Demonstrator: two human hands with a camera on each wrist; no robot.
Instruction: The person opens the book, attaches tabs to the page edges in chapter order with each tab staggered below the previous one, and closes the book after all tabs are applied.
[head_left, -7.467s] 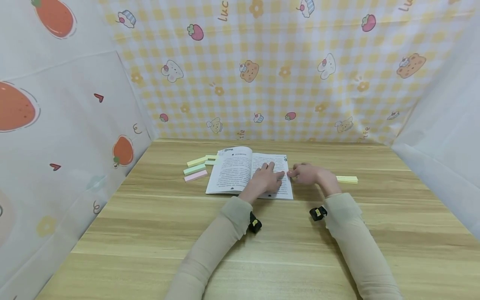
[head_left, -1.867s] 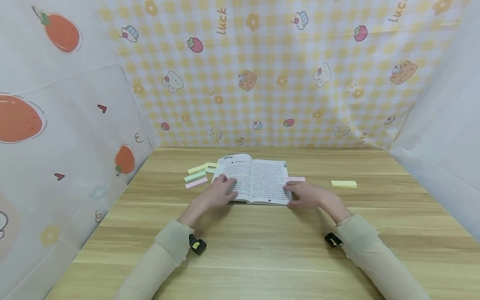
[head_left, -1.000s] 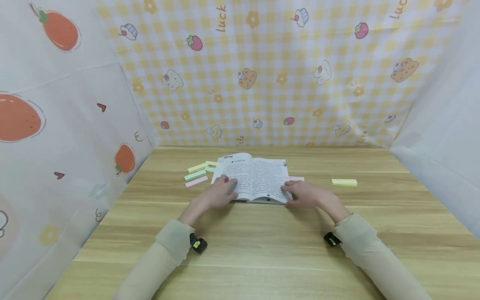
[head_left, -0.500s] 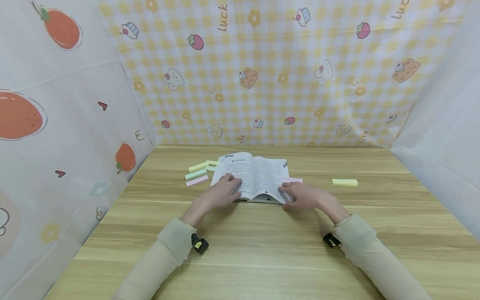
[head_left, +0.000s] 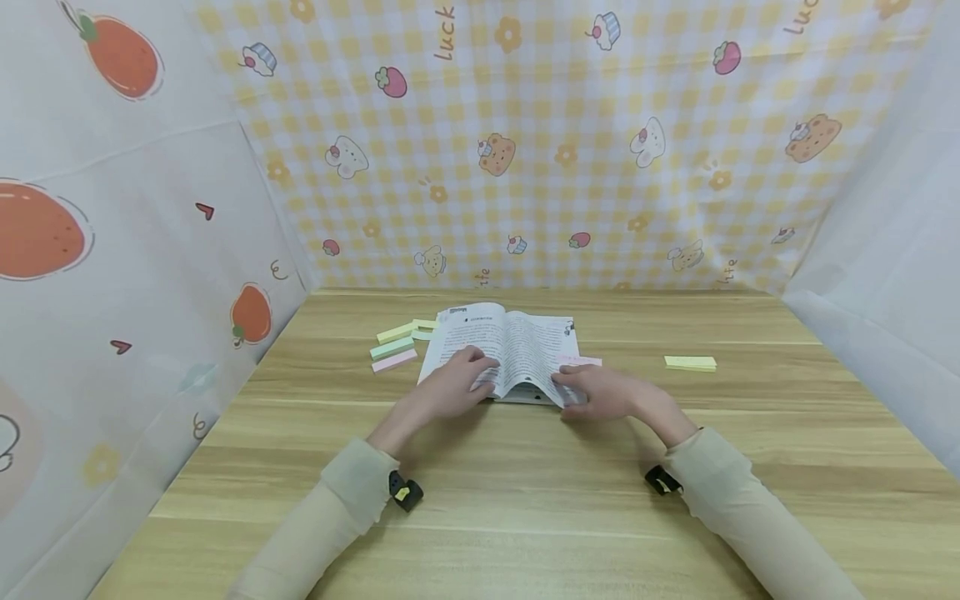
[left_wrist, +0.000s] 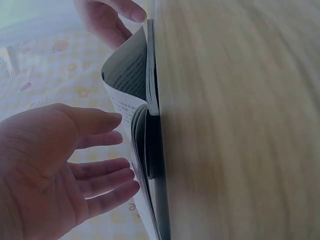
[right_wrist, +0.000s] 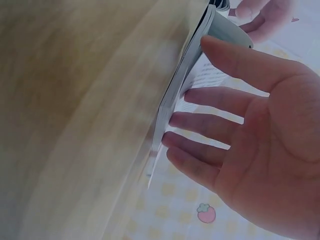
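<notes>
An open book [head_left: 478,333] with printed pages lies on the table. My left hand [head_left: 454,385] rests on the lower part of its left page; in the left wrist view its fingers [left_wrist: 102,185] are spread and loosely straight. At the lower right corner my right hand [head_left: 603,392] touches a right-hand page [head_left: 528,350], which bows upward with its near edge lifted off the pages below. The right wrist view has that hand's fingers [right_wrist: 205,125] extended against the book, thumb apart from them. A pink sticky strip [head_left: 581,361] juts from the book's right edge, just beyond the right fingers.
Yellow [head_left: 397,333], green [head_left: 392,348] and pink [head_left: 394,361] sticky-note pads lie left of the book. Small strips [head_left: 423,326] stick out from its left edge. A yellow pad [head_left: 690,363] lies to the right. Patterned cloth [head_left: 570,192] hangs behind the wooden table [head_left: 525,517].
A pink strip has appeared at the book's right edge since the earliest frame. The left hand moved onto the left page, then slightly right. The right hand slid left, bowing the right page upward.
</notes>
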